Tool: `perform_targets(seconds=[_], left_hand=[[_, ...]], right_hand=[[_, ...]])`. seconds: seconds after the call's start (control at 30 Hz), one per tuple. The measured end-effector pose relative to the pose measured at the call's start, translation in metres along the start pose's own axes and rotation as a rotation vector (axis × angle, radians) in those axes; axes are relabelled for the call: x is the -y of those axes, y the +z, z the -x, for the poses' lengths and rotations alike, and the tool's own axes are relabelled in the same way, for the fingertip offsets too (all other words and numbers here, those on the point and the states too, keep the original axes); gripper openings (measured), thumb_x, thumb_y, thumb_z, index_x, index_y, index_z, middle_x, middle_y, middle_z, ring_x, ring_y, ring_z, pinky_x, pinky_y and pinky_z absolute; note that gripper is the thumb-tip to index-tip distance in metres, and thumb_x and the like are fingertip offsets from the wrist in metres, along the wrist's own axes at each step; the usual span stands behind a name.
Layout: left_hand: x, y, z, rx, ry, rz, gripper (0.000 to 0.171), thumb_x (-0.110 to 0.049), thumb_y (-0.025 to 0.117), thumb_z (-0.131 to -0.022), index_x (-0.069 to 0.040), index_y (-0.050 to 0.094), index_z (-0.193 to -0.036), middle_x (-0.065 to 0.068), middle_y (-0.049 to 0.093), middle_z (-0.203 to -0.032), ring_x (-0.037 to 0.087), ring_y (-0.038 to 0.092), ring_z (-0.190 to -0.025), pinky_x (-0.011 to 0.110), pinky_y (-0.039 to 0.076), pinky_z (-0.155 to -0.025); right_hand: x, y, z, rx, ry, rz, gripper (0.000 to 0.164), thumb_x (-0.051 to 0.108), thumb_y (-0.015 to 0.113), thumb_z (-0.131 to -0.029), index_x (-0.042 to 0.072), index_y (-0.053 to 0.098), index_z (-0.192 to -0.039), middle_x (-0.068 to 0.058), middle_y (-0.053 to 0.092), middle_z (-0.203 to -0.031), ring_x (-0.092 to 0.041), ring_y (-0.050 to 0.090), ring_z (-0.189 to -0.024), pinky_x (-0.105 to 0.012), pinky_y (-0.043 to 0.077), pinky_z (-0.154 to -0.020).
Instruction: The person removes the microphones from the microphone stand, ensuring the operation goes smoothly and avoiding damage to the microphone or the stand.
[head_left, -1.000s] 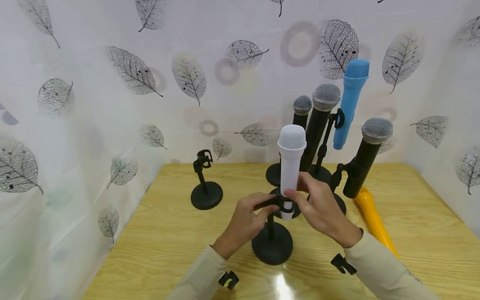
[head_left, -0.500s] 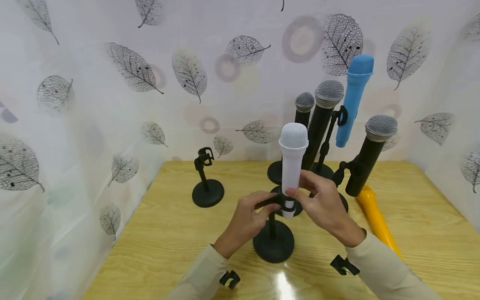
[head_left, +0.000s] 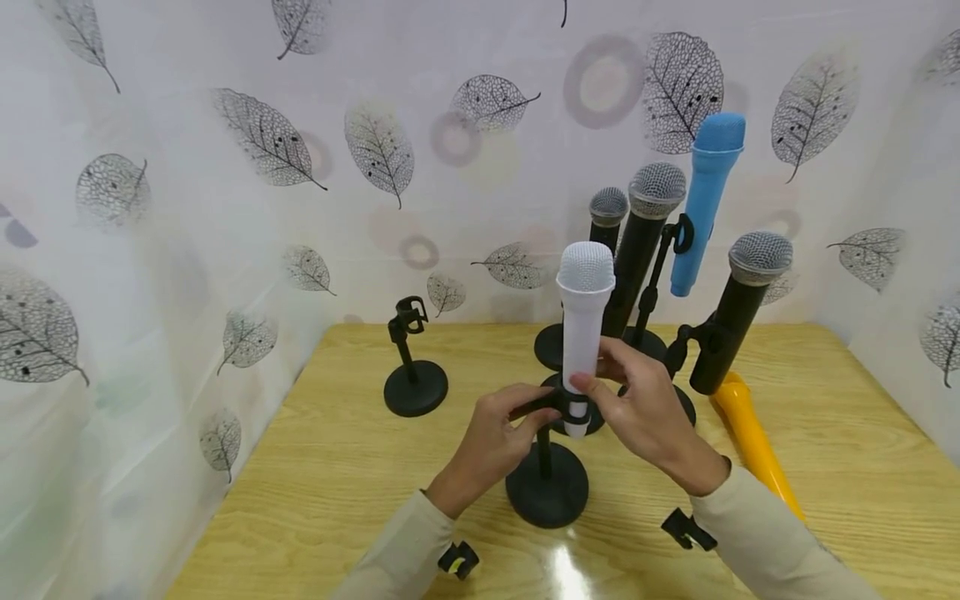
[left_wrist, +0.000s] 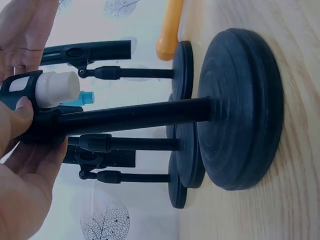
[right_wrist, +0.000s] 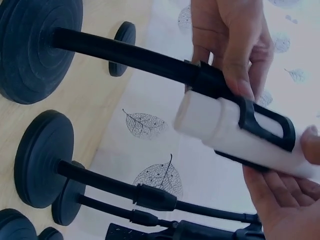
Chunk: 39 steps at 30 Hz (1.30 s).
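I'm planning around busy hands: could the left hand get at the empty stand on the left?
Probably, once free: the left hand pinches the clip around the white microphone, but nothing shows between that hand and the empty stand.

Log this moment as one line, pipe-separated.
left hand: pinches stand clip | right hand: grips white microphone | white microphone: inside stand clip, head up | far-left stand: no microphone

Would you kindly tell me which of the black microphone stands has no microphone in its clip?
The stand by itself at the left: its clip is bare. The front stand holds the white microphone, and the stands clustered behind it carry microphones too.
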<state>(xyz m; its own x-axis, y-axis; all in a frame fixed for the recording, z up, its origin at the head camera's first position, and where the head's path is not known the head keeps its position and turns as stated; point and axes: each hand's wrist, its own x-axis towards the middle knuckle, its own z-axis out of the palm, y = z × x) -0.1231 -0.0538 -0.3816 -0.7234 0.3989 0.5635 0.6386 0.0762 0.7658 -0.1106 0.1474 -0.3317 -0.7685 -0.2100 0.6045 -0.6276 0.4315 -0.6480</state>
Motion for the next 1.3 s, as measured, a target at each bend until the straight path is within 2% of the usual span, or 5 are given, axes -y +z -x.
perform_targets(seconds=[0.23, 0.5, 0.6, 1.07, 1.3], left_hand=[[0.008, 0.002, 0.003, -0.022, -0.047, 0.055, 0.025, -0.002, 0.071, -0.093, 0.001, 0.072, -0.118, 0.012, 0.071, -0.11, 0.022, 0.071, -0.102, 0.035, 0.059, -0.088], [0.013, 0.003, 0.0, -0.029, 0.025, 0.067, 0.025, -0.002, 0.071, -0.093, 0.002, 0.073, -0.117, 0.013, 0.071, -0.106, 0.021, 0.07, -0.101, 0.037, 0.059, -0.088], [0.013, 0.002, 0.0, -0.016, 0.023, 0.063, 0.026, -0.003, 0.071, -0.093, 0.003, 0.072, -0.119, 0.013, 0.071, -0.107, 0.02, 0.07, -0.102, 0.034, 0.058, -0.089], [0.014, 0.0, 0.001, -0.012, 0.003, 0.07, 0.027, -0.003, 0.071, -0.094, 0.004, 0.072, -0.12, 0.013, 0.071, -0.108, 0.019, 0.07, -0.103, 0.032, 0.058, -0.089], [0.013, 0.002, 0.003, -0.04, -0.034, 0.105, 0.026, -0.003, 0.071, -0.094, 0.002, 0.072, -0.119, 0.013, 0.071, -0.109, 0.02, 0.07, -0.102, 0.033, 0.059, -0.087]], right_hand=[[-0.009, -0.002, 0.004, 0.03, 0.006, -0.112, 0.046, -0.011, 0.077, -0.084, -0.008, 0.061, -0.127, -0.018, 0.071, -0.115, -0.021, 0.072, -0.096, -0.02, 0.055, -0.088], [-0.003, 0.002, 0.003, -0.016, 0.053, -0.049, 0.04, -0.005, 0.076, -0.087, -0.007, 0.063, -0.125, -0.019, 0.07, -0.118, -0.034, 0.073, -0.098, -0.049, 0.058, -0.087], [0.001, 0.003, 0.003, -0.022, 0.08, -0.054, 0.039, -0.004, 0.076, -0.088, -0.007, 0.063, -0.126, -0.02, 0.07, -0.119, -0.035, 0.072, -0.099, -0.052, 0.057, -0.088], [0.005, 0.003, 0.0, 0.0, 0.107, -0.045, 0.04, 0.0, 0.076, -0.09, -0.007, 0.063, -0.127, -0.021, 0.069, -0.12, -0.036, 0.072, -0.1, -0.055, 0.056, -0.089], [-0.001, 0.001, 0.002, 0.029, 0.072, -0.086, 0.042, -0.004, 0.076, -0.088, -0.007, 0.061, -0.127, -0.019, 0.071, -0.116, -0.03, 0.072, -0.097, -0.038, 0.059, -0.088]])
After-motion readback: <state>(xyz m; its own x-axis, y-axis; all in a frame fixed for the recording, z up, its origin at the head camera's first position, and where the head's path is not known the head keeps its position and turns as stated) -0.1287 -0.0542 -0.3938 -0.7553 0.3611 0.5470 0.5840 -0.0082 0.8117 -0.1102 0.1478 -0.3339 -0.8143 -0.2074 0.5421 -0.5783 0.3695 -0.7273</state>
